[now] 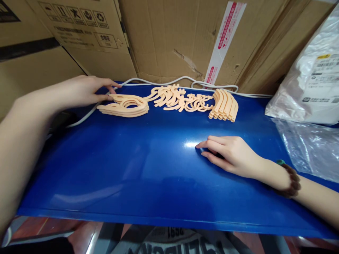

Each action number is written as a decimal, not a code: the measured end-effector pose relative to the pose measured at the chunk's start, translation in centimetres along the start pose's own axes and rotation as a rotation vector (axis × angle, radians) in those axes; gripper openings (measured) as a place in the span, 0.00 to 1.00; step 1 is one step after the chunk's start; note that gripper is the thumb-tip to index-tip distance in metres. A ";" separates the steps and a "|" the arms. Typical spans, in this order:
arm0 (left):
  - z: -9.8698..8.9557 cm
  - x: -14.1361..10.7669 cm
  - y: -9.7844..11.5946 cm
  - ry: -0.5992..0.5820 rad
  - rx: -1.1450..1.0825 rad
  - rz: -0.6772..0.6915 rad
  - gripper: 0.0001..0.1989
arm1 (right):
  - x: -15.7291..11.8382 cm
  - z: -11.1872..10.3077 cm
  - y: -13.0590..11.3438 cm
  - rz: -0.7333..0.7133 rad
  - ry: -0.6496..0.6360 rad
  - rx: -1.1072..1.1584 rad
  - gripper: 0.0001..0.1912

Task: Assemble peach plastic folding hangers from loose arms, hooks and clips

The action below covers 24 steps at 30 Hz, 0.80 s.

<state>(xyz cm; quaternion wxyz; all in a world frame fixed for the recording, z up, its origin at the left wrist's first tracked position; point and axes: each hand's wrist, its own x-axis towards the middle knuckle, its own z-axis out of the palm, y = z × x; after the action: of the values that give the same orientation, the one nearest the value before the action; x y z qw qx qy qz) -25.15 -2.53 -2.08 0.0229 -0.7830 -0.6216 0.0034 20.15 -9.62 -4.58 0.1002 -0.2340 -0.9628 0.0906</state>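
Stacked peach plastic pieces with a rounded opening (135, 112) lie at the back left of the blue table (127, 169). My left hand (90, 90) reaches over their left end, thumb and fingers apart, its fingertips at the top of the stack. To the right is a loose pile of small curved peach pieces (172, 97), then a row of longer curved pieces (224, 105) side by side. My right hand (230, 155) rests on the table in front of that row, fingers bent, thumb apart from them, nothing between them.
Cardboard boxes (169, 38) stand along the back and left. A white cable (185, 77) runs behind the pieces. On the right lie a white plastic package (304, 81) and a clear plastic bag (307, 148). The table's front edge (159, 223) is near my body.
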 end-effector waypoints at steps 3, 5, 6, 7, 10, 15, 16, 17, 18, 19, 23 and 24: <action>0.0 -0.1 0.3 0.021 -0.001 0.004 0.46 | 0.0 0.0 0.0 0.002 -0.005 0.002 0.13; 0.2 -0.1 0.4 0.037 -0.016 0.001 0.52 | -0.1 0.0 0.0 0.004 -0.008 0.002 0.13; 0.3 -0.1 0.5 0.045 -0.027 -0.001 0.54 | -0.1 0.0 0.0 0.004 -0.007 0.001 0.13; 0.5 -0.1 0.5 0.057 -0.038 -0.001 0.56 | -0.1 0.0 0.0 0.004 -0.006 0.001 0.13; 0.9 0.1 0.4 0.099 -0.060 0.011 0.60 | -0.1 0.0 0.0 0.003 -0.003 0.001 0.13; 1.5 0.4 -0.1 0.104 -0.072 0.030 0.63 | -0.1 0.0 -0.1 0.005 -0.005 -0.004 0.13; 1.6 0.4 -0.2 0.104 -0.070 0.033 0.63 | -0.1 0.0 -0.1 0.005 -0.004 -0.004 0.13; 1.7 0.4 -0.3 0.105 -0.068 0.032 0.62 | -0.1 0.0 -0.1 0.004 -0.003 -0.002 0.13; 1.7 0.4 -0.3 0.104 -0.069 0.033 0.61 | -0.1 0.0 -0.1 0.005 -0.004 -0.001 0.13; 1.7 0.3 -0.3 0.103 -0.072 0.034 0.61 | -0.1 0.0 -0.1 0.006 -0.006 0.001 0.13; 0.9 -0.2 0.2 0.106 -0.076 0.039 0.62 | -0.1 0.0 0.0 0.010 -0.010 -0.003 0.13; 0.5 -0.4 0.5 0.115 -0.071 0.032 0.63 | -0.1 0.0 0.0 0.009 -0.009 -0.005 0.13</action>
<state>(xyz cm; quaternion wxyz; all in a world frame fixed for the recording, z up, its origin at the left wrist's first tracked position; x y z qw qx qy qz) -24.79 -2.99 -2.60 0.0309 -0.7921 -0.6063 -0.0632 20.22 -9.65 -4.59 0.0950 -0.2381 -0.9624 0.0899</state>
